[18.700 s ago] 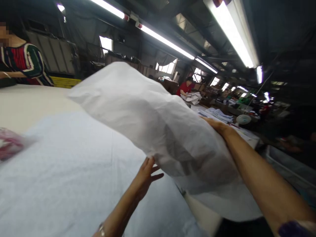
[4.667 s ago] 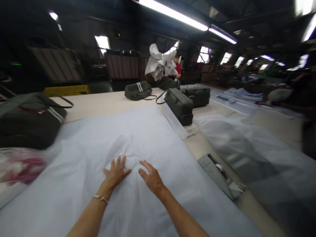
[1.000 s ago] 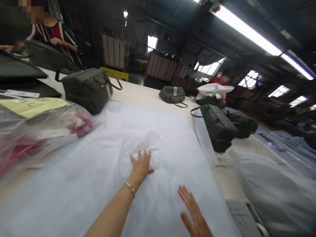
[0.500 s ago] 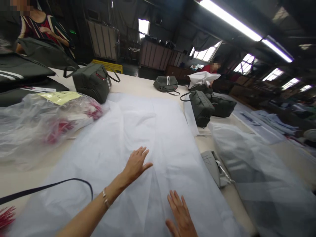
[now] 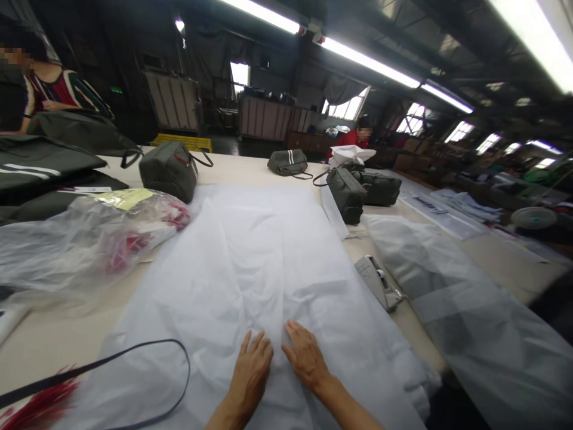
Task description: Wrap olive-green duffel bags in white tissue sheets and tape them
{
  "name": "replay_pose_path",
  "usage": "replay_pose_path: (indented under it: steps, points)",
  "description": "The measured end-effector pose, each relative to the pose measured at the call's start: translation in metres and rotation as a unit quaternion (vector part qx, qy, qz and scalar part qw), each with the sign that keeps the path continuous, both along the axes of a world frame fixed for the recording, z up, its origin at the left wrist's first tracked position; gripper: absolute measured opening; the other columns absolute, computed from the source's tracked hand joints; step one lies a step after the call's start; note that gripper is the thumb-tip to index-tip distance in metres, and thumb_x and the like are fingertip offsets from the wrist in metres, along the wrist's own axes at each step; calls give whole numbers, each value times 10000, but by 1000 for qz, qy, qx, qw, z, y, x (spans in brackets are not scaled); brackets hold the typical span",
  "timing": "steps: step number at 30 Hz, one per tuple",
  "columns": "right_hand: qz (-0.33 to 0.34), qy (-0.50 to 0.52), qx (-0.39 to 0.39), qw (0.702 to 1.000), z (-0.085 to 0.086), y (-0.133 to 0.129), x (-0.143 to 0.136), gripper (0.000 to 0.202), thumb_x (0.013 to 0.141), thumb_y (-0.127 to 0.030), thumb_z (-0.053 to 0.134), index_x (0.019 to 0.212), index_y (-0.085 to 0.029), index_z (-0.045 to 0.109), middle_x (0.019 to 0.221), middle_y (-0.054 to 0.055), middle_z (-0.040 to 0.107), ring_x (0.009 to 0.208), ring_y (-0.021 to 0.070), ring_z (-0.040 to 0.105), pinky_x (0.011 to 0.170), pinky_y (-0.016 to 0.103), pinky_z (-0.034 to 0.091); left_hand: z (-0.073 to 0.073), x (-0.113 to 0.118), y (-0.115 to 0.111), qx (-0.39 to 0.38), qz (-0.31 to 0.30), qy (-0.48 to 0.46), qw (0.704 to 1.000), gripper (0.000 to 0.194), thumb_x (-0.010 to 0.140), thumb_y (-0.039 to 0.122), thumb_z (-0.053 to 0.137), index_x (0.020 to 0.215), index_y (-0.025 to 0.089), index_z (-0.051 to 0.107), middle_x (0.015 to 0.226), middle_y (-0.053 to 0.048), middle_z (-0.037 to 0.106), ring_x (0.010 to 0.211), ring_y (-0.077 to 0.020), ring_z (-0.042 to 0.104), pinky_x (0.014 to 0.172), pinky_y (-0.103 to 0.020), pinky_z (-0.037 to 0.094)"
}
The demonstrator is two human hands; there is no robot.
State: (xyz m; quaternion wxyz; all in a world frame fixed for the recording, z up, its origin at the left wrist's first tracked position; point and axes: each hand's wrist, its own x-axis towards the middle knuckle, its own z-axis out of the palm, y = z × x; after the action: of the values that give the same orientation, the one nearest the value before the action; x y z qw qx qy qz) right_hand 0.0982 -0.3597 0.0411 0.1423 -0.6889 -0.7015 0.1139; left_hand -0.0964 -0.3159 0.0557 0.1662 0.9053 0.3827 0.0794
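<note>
A wide sheet of thin, whitish translucent plastic (image 5: 255, 251) is spread over the table, with creases running down its middle. My left hand (image 5: 253, 367) lies palm down on its near part, fingers stretched forward and slightly curved. Just beside it, a small gap apart, my right hand (image 5: 307, 357) rests on the same sheet with its fingers extended. Neither hand appears to grip anything. A dark strap (image 5: 147, 343) loops across the sheet's left near side, close to a red tassel (image 5: 49, 397).
Clear plastic bags with red contents (image 5: 134, 236) lie at left, beside dark green bags (image 5: 45, 161). Another dark bag (image 5: 344, 194) stands back right. A grey tape dispenser (image 5: 378, 280) sits right of the sheet, near more translucent plastic (image 5: 447, 310). Two people are beyond the table.
My left hand has drawn back toward me, while my right has moved slightly forward and left beside it. More wrinkles show in the sheet. The camera view has turned and levelled somewhat.
</note>
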Motion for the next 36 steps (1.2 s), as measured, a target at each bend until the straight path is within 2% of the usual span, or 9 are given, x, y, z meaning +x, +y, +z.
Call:
replay_pose_path:
  steps: [3,7,13,16,18,24,26,32,36]
  points:
    - [-8,-12,54,998,2,-16,20,421,973,-270,427,1372,-182,529,1424,92,531,1322,220,490,1086,397,450,6,0,10,-12,26,-39,999,349,831,17,439,1044,223,623,1117,-30,701,1214,-201,571,1163,-511,308]
    - [41,-78,82,993,-10,-46,43,488,982,-275,429,1466,-234,384,1494,52,442,1395,249,387,1128,501,380,28,2,19,-70,28,-80,994,275,797,67,527,997,236,612,1238,-50,653,1217,-216,563,1115,-454,383]
    - [9,-127,169,977,-60,-48,18,623,960,-226,469,1528,-245,215,1486,58,455,1365,264,430,1126,479,364,51,14,29,-141,30,-101,984,173,798,96,531,894,222,601,1294,-66,625,1203,-216,566,1031,-368,450]
    - [16,-128,240,962,-83,-30,-5,620,960,-127,407,1531,-249,199,1398,60,561,1283,230,530,1110,426,381,48,20,36,-153,32,-115,981,180,786,102,529,893,222,611,1274,-58,638,1199,-208,569,1042,-358,444]
    - [43,-109,249,961,-83,-23,-12,596,965,-107,364,1528,-242,218,1349,60,606,1249,209,561,1083,394,415,42,22,40,-156,34,-117,980,206,781,103,525,922,221,618,1255,-56,650,1188,-192,579,1047,-338,443]
    - [84,-67,134,985,-29,-51,17,599,965,-246,445,1524,-223,232,1516,59,409,1405,256,368,1129,479,372,25,23,39,-158,35,-107,981,161,786,126,537,885,219,623,1251,-66,656,1190,-191,586,1042,-321,453]
    - [96,-80,121,985,-23,-62,27,660,939,-279,501,1530,-229,211,1541,43,357,1419,270,340,1144,487,349,24,26,33,-151,41,-96,983,148,796,123,535,877,214,621,1292,-78,628,1222,-196,562,1055,-325,441]
    - [45,-93,195,975,-66,-56,6,685,903,-85,440,1528,-262,223,1489,21,454,1391,236,394,1176,446,306,27,43,20,-130,43,-57,989,180,774,93,523,877,209,615,1245,-63,638,1155,-203,583,1005,-329,453]
    - [38,-102,243,964,-84,-46,-9,609,906,-28,389,1479,-230,362,1414,38,551,1390,219,395,1202,429,266,32,48,22,-120,38,-38,991,95,832,217,526,875,218,610,1037,-46,693,1024,-204,628,911,-312,488]
